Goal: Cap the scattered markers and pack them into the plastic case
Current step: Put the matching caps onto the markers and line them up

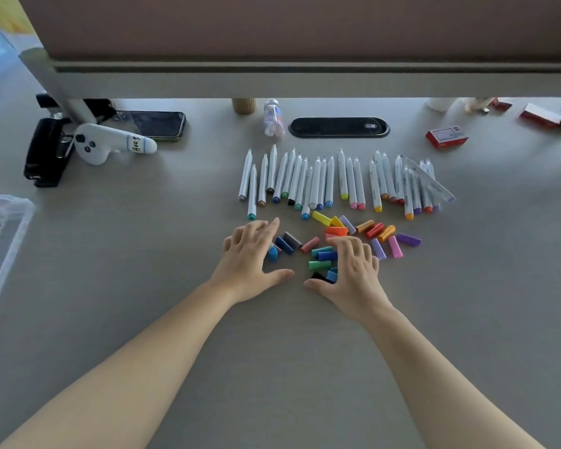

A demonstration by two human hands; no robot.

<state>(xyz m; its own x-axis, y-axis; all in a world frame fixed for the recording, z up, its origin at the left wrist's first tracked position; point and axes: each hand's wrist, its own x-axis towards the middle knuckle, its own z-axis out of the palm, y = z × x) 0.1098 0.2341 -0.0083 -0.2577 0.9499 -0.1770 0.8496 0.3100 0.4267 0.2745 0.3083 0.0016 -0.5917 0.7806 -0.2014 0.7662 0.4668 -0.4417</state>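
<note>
Two bare forearms reach in from the bottom edge, both cut off by the frame. Bare table [272, 367] lies wide around them. The left hand [248, 254] spreads its grip, fingers splayed and bent, tips down beside a light blue cap [272, 253] and dark blue and grey caps; whether they actually touch is hard to tell. The right hand [350, 270] spreads too, fingers arched over the heap of loose caps [353, 234], covering some green, blue and black ones, thumb flat on the table. Neither hand pinches anything.

Just beyond, the uncapped markers [321, 183] lie in a rough row, tips pointing away, a clear ruler [434, 183] over the right end. At the far left edge the plastic case [0, 241] is cut off, well apart from the markers. Farther back: a black stapler [46, 153], a white plush figure [110, 142], a phone [156, 124], a small bottle [272, 119], a red box [447, 137], then a raised shelf [305, 82] hiding what's behind.
</note>
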